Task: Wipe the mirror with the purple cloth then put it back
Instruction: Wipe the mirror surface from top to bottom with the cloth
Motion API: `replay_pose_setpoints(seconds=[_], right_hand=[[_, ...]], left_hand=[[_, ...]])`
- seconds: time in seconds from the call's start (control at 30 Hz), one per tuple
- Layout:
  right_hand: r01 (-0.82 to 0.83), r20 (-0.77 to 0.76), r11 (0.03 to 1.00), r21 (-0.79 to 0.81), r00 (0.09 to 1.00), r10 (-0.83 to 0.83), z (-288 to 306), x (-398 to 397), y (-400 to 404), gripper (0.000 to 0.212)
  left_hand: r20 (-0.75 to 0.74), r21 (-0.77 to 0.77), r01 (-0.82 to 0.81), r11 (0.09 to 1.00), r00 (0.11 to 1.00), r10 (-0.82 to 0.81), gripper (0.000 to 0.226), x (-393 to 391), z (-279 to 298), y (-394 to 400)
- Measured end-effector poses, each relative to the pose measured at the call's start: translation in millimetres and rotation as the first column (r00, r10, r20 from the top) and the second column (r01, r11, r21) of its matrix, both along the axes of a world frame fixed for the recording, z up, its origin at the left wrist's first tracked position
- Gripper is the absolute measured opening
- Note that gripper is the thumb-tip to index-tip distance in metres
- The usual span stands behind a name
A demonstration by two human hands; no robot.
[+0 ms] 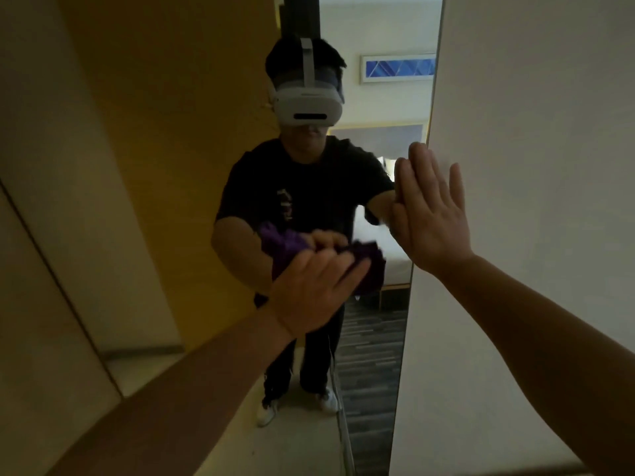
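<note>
Near the middle of the frame, the left hand [316, 286] is spread flat, pressing the purple cloth [369, 266] onto the mirror [206, 132]. Right of centre, the right hand [429, 214] is open with fingers together, flat on the white wall [532, 132] at the mirror's edge. Farther back, the glass reflects a bed [385, 242].

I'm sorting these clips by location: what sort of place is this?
Probably a hotel room: the mirror reflects a white bed with a padded headboard, a framed blue picture above it, and striped carpet.
</note>
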State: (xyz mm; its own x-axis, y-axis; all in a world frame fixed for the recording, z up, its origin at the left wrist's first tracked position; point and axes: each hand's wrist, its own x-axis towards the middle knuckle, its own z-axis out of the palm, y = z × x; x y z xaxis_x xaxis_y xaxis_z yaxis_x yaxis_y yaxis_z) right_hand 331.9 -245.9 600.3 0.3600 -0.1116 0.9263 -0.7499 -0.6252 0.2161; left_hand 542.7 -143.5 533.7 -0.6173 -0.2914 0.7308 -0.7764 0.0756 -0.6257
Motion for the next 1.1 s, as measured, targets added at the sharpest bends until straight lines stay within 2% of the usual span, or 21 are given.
replay_pose_setpoints(seconds=[0.17, 0.3, 0.4, 0.47, 0.57, 0.6, 0.7, 0.77, 0.83, 0.93, 1.0, 1.1], right_hand=[[-0.010, 0.021, 1.000, 0.015, 1.000, 0.010, -0.9, 0.2, -1.3, 0.053], [0.002, 0.017, 0.997, 0.072, 1.000, -0.004, 0.4, 1.2, 3.3, 0.055], [-0.014, 0.031, 0.987, 0.160, 0.999, 0.009, 3.2, 0.9, 13.4, 0.056], [-0.066, 0.061, 0.974, 0.219, 0.997, 0.054, 4.1, -3.9, 21.8, 0.057], [-0.084, 0.165, 0.949, 0.303, 0.986, 0.034, 3.2, -20.6, 24.6, 0.061], [-0.066, 0.193, 0.941, 0.332, 0.981, 0.001, 3.4, -27.7, 21.4, 0.062], [0.049, 0.156, 0.909, 0.414, 0.980, -0.124, 3.6, -46.1, 4.2, 0.064], [0.147, 0.073, 0.902, 0.407, 0.979, -0.192, 0.8, -50.2, -6.3, 0.064], [0.187, 0.042, 0.909, 0.372, 0.975, -0.218, -3.2, -49.4, -14.3, 0.063], [0.187, 0.065, 0.927, 0.324, 0.974, -0.219, -10.6, -48.6, -26.8, 0.061], [0.154, 0.105, 0.952, 0.263, 0.977, -0.187, -14.1, -49.0, -35.3, 0.062], [0.139, 0.112, 0.975, 0.175, 0.981, -0.160, -17.2, -49.4, -42.5, 0.065]], left_hand=[[0.035, 0.200, -0.046, 0.979, 0.999, 0.040, 0.036, 8.5, -139.8, 21.0], [0.023, 0.309, -0.080, 0.948, 0.997, 0.076, 0.042, 9.2, -158.8, 29.3], [-0.023, 0.361, -0.030, 0.932, 0.999, 0.041, 0.041, 5.6, -142.0, 35.4], [-0.154, 0.330, 0.058, 0.942, 0.988, -0.007, 0.038, -1.9, -113.3, 33.5], [-0.386, 0.144, 0.177, 0.974, 0.916, -0.109, 0.041, -23.3, -26.6, 24.5], [-0.416, 0.072, 0.197, 0.978, 0.897, -0.150, 0.038, -30.1, 10.5, 20.3], [-0.319, -0.096, 0.164, 0.982, 0.929, -0.186, 0.036, -49.9, 116.7, 1.9], [-0.242, -0.182, 0.060, 0.982, 0.965, -0.104, 0.038, -58.4, 170.1, -16.7], [-0.232, -0.212, -0.038, 0.977, 0.973, -0.013, 0.040, -65.1, 197.9, -31.4], [-0.206, -0.234, -0.064, 0.970, 0.979, 0.015, 0.036, -74.2, 180.8, -41.5], [-0.101, -0.225, -0.031, 0.974, 0.995, 0.008, 0.035, -77.0, 139.9, -42.2], [-0.001, -0.115, 0.012, 0.993, 1.000, -0.012, 0.035, -76.2, 58.0, -39.2]])
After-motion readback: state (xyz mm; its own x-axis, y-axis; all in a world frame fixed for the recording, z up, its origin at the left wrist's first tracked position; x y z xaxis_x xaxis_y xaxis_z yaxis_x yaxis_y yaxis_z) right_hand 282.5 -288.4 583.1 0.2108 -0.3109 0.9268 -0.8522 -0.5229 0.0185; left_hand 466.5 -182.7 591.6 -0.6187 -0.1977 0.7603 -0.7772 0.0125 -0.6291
